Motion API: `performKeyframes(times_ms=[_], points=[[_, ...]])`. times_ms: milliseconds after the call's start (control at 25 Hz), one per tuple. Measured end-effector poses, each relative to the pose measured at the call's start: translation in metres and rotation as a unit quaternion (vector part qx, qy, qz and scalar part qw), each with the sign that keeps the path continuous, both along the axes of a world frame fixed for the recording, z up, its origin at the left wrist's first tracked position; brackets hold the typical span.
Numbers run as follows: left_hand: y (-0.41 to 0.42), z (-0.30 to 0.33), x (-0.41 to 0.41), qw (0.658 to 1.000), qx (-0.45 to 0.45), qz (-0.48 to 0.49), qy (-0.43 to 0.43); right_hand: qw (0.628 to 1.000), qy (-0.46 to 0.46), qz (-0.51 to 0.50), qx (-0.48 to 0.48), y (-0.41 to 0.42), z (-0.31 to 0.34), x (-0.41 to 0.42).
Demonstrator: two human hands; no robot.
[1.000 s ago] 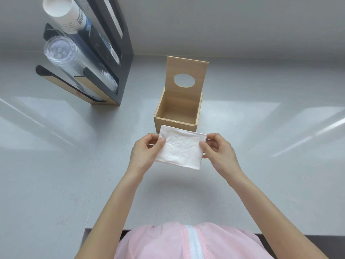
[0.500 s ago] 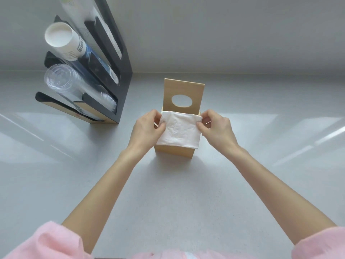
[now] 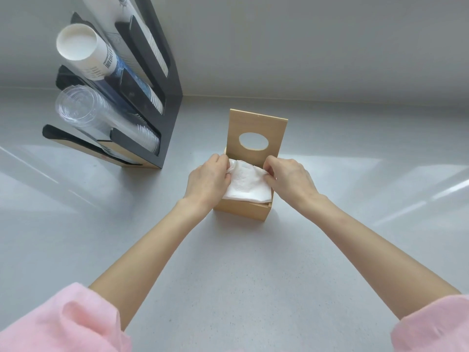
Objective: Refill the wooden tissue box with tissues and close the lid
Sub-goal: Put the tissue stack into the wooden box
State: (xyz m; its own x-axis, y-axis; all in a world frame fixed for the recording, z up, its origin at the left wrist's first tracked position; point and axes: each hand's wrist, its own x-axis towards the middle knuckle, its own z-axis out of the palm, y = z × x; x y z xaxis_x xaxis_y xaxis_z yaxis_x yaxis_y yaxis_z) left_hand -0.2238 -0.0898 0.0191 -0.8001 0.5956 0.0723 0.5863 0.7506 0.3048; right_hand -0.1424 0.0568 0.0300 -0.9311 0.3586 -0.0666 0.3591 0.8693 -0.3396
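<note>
The wooden tissue box (image 3: 241, 210) stands on the grey counter, its lid (image 3: 257, 123) upright at the back with an oval hole in it. A stack of white tissues (image 3: 247, 182) sits in the box's mouth, its near edge resting over the front rim. My left hand (image 3: 206, 180) pinches the stack's left side, and my right hand (image 3: 290, 177) holds its right side. Both hands press against the box's top edges. The inside of the box is hidden by the tissues.
A black cup dispenser (image 3: 142, 97) stands at the back left, holding a sleeve of paper cups (image 3: 86, 50) and a sleeve of clear plastic cups (image 3: 83, 111) that jut toward me. The grey wall rises behind the counter (image 3: 241, 262).
Both hands carried the tissue stack from in front of the box forward and down into its open top. The tissues now bend into the box instead of being held flat.
</note>
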Motion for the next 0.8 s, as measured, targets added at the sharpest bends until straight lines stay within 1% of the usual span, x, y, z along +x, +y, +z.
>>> performKeyframes(times_ms=[80, 160, 240, 320, 360, 440, 520, 600, 680, 800], points=[[0.005, 0.002, 0.003, 0.997, -0.057, -0.019, 0.047, 0.999, -0.016, 0.003, 0.036, 0.002, 0.002, -0.003], [0.010, 0.002, 0.003, 0.991, -0.109, -0.044, 0.067, 0.995, -0.043, 0.004, 0.088, 0.002, 0.005, -0.007], [0.015, -0.002, 0.002, 0.985, -0.144, -0.065, 0.075, 0.985, -0.087, 0.028, 0.146, -0.001, 0.006, -0.010], [0.020, 0.000, 0.003, 0.971, -0.194, -0.077, 0.113, 0.973, -0.141, 0.055, 0.176, -0.008, 0.005, -0.015], [0.023, -0.002, 0.001, 0.963, -0.211, -0.086, 0.147, 0.967, -0.162, 0.066, 0.185, -0.012, 0.005, -0.017], [0.029, -0.005, 0.000, 0.958, -0.241, -0.112, 0.105, 0.956, -0.188, 0.071, 0.214, -0.017, 0.003, -0.021], [0.033, -0.007, -0.004, 0.954, -0.266, -0.111, 0.077, 0.950, -0.193, 0.081, 0.234, -0.018, 0.003, -0.024], [0.033, -0.005, -0.005, 0.949, -0.281, -0.119, 0.081, 0.946, -0.200, 0.081, 0.241, -0.017, 0.003, -0.026], [0.033, -0.004, -0.004, 0.952, -0.273, -0.118, 0.069, 0.946, -0.206, 0.075, 0.237, -0.017, 0.005, -0.025], [0.030, -0.003, -0.003, 0.956, -0.263, -0.107, 0.071, 0.959, -0.181, 0.063, 0.211, -0.011, 0.000, -0.023]])
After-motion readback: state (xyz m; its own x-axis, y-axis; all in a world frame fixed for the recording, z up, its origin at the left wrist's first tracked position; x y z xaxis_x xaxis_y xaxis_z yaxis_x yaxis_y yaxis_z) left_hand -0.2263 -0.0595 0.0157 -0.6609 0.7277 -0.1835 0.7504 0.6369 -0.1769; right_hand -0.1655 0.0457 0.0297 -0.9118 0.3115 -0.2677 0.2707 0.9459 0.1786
